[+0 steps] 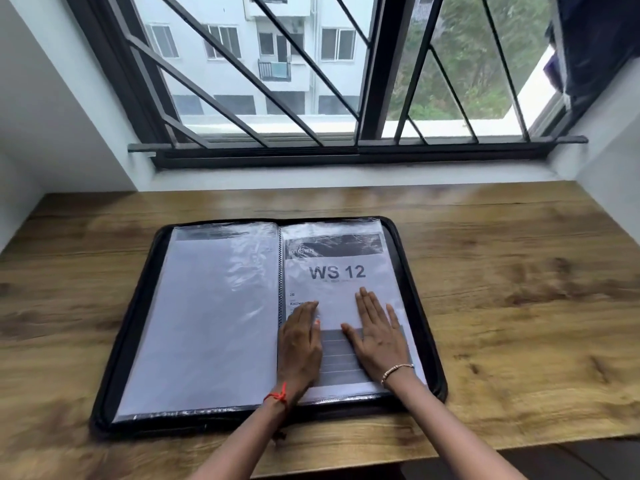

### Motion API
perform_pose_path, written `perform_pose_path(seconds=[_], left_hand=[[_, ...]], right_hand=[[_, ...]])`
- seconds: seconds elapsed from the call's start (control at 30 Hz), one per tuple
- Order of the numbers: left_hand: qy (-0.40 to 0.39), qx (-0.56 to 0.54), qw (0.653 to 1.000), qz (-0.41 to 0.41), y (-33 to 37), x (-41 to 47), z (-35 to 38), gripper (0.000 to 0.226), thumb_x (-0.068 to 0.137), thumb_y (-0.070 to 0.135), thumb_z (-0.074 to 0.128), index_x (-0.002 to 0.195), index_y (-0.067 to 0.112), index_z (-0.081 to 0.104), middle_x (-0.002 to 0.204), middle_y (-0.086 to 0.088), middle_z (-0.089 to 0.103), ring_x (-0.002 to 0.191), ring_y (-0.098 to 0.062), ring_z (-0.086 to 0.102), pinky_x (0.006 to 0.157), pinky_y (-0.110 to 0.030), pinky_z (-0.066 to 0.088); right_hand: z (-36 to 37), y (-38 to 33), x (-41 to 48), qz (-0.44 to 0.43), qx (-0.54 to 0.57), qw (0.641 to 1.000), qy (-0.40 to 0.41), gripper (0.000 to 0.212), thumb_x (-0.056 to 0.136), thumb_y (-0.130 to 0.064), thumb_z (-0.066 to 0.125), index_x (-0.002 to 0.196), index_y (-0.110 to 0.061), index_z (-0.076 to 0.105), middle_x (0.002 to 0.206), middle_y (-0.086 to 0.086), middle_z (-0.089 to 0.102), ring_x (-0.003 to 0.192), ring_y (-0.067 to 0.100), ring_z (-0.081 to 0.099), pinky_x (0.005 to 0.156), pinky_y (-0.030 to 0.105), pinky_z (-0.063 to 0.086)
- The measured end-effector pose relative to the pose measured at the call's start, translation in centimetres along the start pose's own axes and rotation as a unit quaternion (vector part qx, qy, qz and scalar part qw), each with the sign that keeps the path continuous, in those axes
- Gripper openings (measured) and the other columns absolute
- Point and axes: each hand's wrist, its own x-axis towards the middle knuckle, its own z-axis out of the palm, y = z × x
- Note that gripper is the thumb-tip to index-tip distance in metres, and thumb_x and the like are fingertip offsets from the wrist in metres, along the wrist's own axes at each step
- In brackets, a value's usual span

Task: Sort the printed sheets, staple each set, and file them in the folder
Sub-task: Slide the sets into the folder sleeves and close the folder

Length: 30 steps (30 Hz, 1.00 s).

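Pressing our left hand and right hand flat, fingers straight, on the sleeved WS 12 sheet in the open folder, we judge it light, floppy, best lifted by its edges.

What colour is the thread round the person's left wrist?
The thread is orange-red, clearest in the head view.
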Motion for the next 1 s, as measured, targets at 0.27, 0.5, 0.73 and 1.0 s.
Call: perform_pose_path(seconds=[0.27, 0.5, 0.73, 1.0], left_hand=[[0.053, 0.033, 0.998, 0.007, -3.4, 2.1, -5.8, 0.032, 0.085, 0.002, 0.058, 0.117, 0.002, 0.057, 0.127, -0.013, 0.053, 0.124, -0.026, 0.044, 0.105, -0.015, 0.022], [0.134, 0.155, 0.950, -0.234, -8.7, 2.9, -13.1, 0.048, 0.090, 0.021, 0.056, 0.130, -0.001, 0.043, 0.140, -0.017, 0.035, 0.130, -0.035, 0.028, 0.106, -0.046, 0.023], [0.125, 0.130, 0.937, -0.299, -11.5, 3.0, -16.6, 0.036, 0.091, 0.027, 0.055, 0.116, 0.001, 0.054, 0.127, -0.017, 0.044, 0.120, -0.034, 0.037, 0.096, -0.044, 0.033], [0.152, 0.060, 0.935, -0.316, -12.5, 4.1, -17.2, 0.018, 0.089, 0.011, 0.055, 0.097, -0.003, 0.063, 0.121, -0.019, 0.050, 0.116, -0.035, 0.043, 0.094, -0.037, 0.036]], right_hand=[[-1.2, -0.4, 0.6, 0.133, -0.013, 0.989, 0.062, 0.093, 0.075, -0.065, -0.011, 0.149, -0.012, 0.007, 0.157, -0.001, 0.003, 0.146, 0.011, 0.002, 0.111, 0.036, -0.019], [-0.6, -9.2, 3.7, -0.025, 0.053, 0.997, 0.052, 0.088, 0.076, -0.060, -0.003, 0.149, -0.012, 0.008, 0.157, -0.002, 0.000, 0.144, 0.009, -0.004, 0.111, 0.028, -0.017], [-0.2, -15.4, 5.2, -0.123, 0.071, 0.990, 0.002, 0.091, 0.072, -0.057, -0.008, 0.148, -0.012, 0.016, 0.158, 0.001, 0.004, 0.146, 0.013, -0.001, 0.117, 0.032, -0.005], [-1.0, -16.9, 5.9, -0.152, 0.062, 0.986, -0.029, 0.053, 0.100, -0.034, 0.028, 0.147, -0.011, 0.018, 0.158, 0.002, 0.005, 0.146, 0.014, -0.001, 0.118, 0.034, -0.002]])
